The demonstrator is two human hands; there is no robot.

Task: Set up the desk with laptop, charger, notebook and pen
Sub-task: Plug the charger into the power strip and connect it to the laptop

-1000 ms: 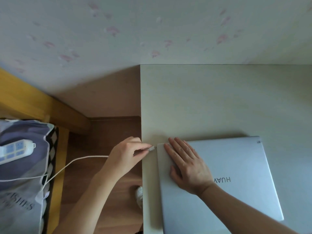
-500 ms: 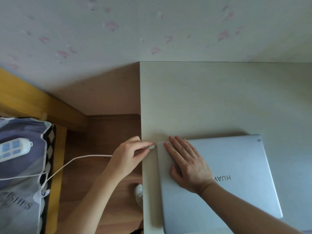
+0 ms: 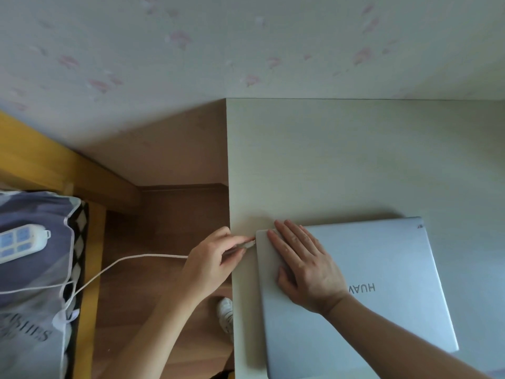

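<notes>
Little has changed over the last second: both hands hold the same places, and the plug tip has only crept closer to the laptop's left edge. On the pale wood-grain bench (image 3: 341, 160) the closed silver laptop (image 3: 396, 269) lies at the near side, its left edge just inside the bench's left edge, leaving only a narrow strip of bare top there; the far half of the bench up to the wall is open, as is a band along the right. Left of the bench edge the surface drops away to the brown wooden floor (image 3: 164, 220), where a white shoe (image 3: 225, 313) shows by the edge. The right hand (image 3: 303, 263) lies flat on the laptop's far left corner, fingers extended and close together, palm down. The left hand (image 3: 210, 261) hovers over the floor gap just off the bench edge, thumb and fingertips pinching the small plug (image 3: 247, 244) of the white charger cable (image 3: 142, 259); the plug tip points right and sits at the laptop's left side, touching or nearly so. From the hand the cable runs left and nearer to the grey-blue bedding (image 3: 35, 269), where a white power strip (image 3: 19, 242) rests.
</notes>
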